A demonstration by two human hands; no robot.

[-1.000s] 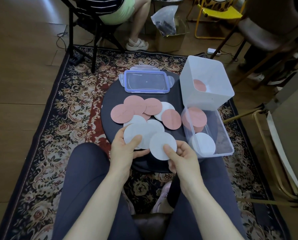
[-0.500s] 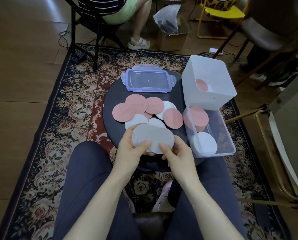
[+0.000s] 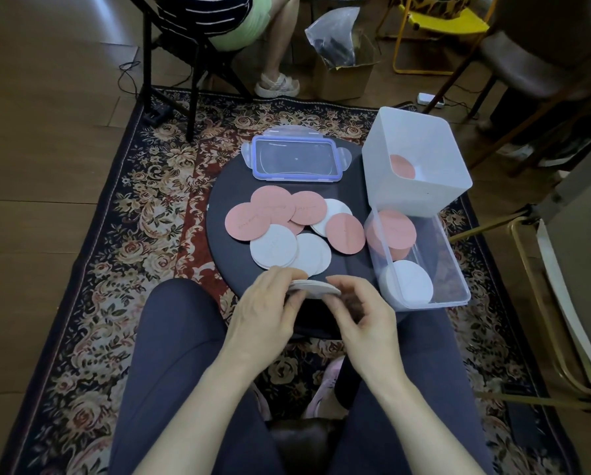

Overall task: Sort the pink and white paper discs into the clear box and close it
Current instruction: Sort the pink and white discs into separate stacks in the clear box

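A flowered rug [image 3: 122, 255] lies on a wooden floor, and on it stands a round dark table [image 3: 225, 207]. At its near edge the left hand [image 3: 266, 310] and the right hand [image 3: 362, 313] together pinch a small stack of white discs [image 3: 316, 289]. Beyond the hands lie loose pink discs [image 3: 276, 207] and white discs [image 3: 280, 250]; faint writing on them is not readable. To the right of the right hand is the clear box [image 3: 455, 269], behind it a white bin [image 3: 420, 190], and the lid [image 3: 295, 159] farther off.

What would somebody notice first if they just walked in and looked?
Probably the pink discs and white discs spread over the round dark table. Next, the left hand and right hand holding a small white stack at the table's near edge, beside the clear box.
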